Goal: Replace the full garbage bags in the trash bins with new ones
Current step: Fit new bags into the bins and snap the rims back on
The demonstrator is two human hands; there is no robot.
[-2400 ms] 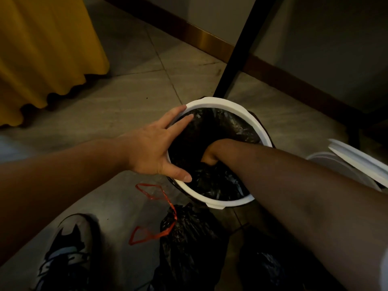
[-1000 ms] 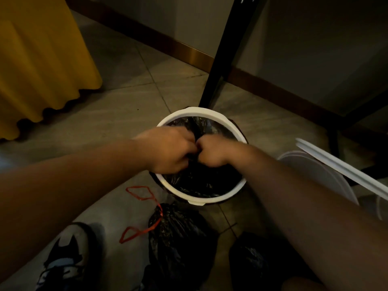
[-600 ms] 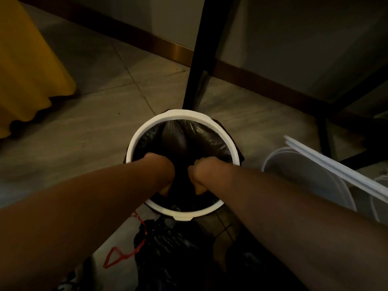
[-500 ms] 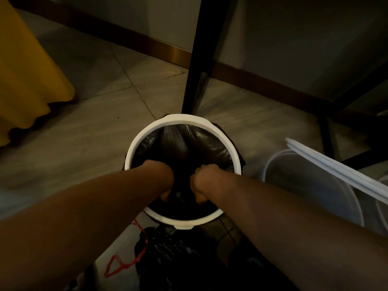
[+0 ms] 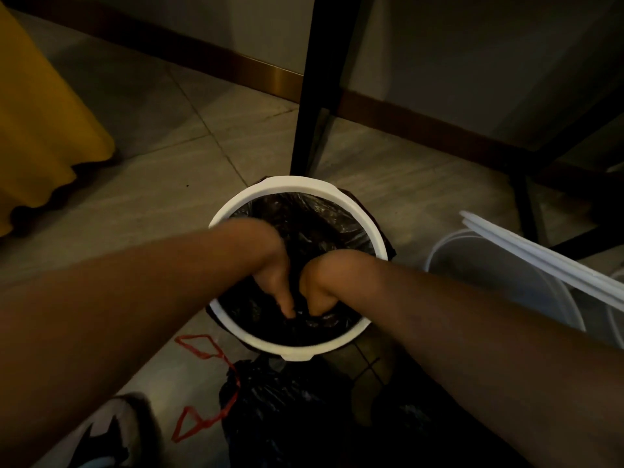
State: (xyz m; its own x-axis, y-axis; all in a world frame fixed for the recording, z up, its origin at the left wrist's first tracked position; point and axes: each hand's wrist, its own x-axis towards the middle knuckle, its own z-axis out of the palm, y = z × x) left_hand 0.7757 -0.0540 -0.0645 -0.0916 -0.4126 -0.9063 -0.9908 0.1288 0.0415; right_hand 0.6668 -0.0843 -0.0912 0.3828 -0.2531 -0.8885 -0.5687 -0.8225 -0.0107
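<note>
Where my hands are: left hand [image 5: 275, 282] and right hand [image 5: 320, 287] side by side, down inside the white bin [image 5: 236, 211].
Left hand: fingers together, pointing down, pressing the black liner [image 5: 320, 217].
Right hand: fingertips hidden in the liner; I cannot tell its grip.
Full bag [image 5: 277, 410]: on the floor against the bin's near side.

i can't see the fingertips of the left hand [image 5: 275, 278] or right hand [image 5: 319, 282]: they sink into the black liner [image 5: 304, 217], so the grip is unclear. the blurred shoe [image 5: 111, 430] and tied bag [image 5: 280, 420] run off the bottom edge, the second bin [image 5: 489, 275] off the right.
</note>
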